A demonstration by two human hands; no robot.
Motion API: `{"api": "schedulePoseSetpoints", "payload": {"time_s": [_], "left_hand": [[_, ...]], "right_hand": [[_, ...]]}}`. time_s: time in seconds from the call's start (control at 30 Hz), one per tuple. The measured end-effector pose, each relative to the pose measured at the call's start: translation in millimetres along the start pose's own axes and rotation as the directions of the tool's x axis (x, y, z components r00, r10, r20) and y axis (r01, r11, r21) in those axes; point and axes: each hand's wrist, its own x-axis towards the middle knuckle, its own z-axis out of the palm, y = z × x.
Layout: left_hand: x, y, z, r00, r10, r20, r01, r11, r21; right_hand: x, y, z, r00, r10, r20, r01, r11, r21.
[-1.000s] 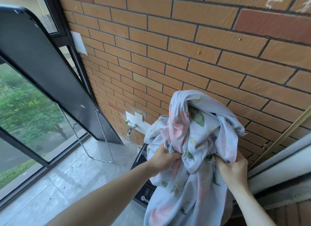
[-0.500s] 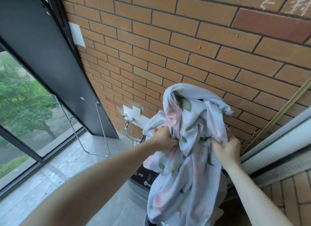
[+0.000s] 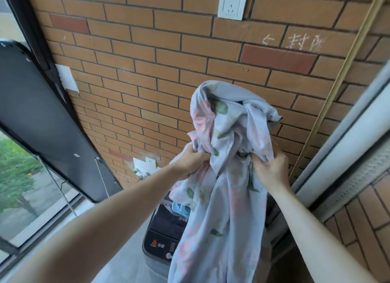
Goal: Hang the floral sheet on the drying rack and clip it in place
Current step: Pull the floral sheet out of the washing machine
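Floral sheet (image 3: pixel 223 198) bunched | left hand (image 3: pixel 191 163), right hand (image 3: pixel 271 170) gripping, arms outstretched

Floral sheet (image 3: pixel 223 190): pale grey-blue cloth printed with pink blooms and green leaves, bunched and crumpled, held up in front of the brick wall; upper part heaped in a rounded wad of folds, pinched in at mid-height, lower part hanging straight down in long loose creases past the bottom edge of view
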Motion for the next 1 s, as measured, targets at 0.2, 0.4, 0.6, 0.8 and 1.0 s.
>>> {"api": "schedulePoseSetpoints", "payload": {"time_s": [0.2, 0.4, 0.6, 0.8, 1.0], "left_hand": [[-9, 42, 13, 0.998, 0.059, -0.006, -0.059, 0.989, -0.139], [-30, 85, 17, 0.997, 0.045, -0.068, -0.059, 0.972, -0.226], [-51, 129, 13, 0.992, 0.094, -0.081, -0.110, 0.966, -0.232], [-102, 200, 15, 0.969, 0.224, -0.103, -0.244, 0.933, -0.266], [-147, 261, 6, 0.931, 0.349, -0.101, -0.363, 0.874, -0.323]], "right_hand": [[22, -35, -13, 0.997, -0.064, -0.049, 0.066, 0.997, 0.040], [32, -66, -20, 0.968, -0.211, -0.134, 0.216, 0.976, 0.022], [43, -126, -27, 0.938, -0.290, -0.191, 0.298, 0.954, 0.016], [68, -199, -42, 0.820, -0.485, -0.303, 0.490, 0.869, -0.065], [85, -279, -55, 0.768, -0.536, -0.351, 0.558, 0.829, -0.044]]}}
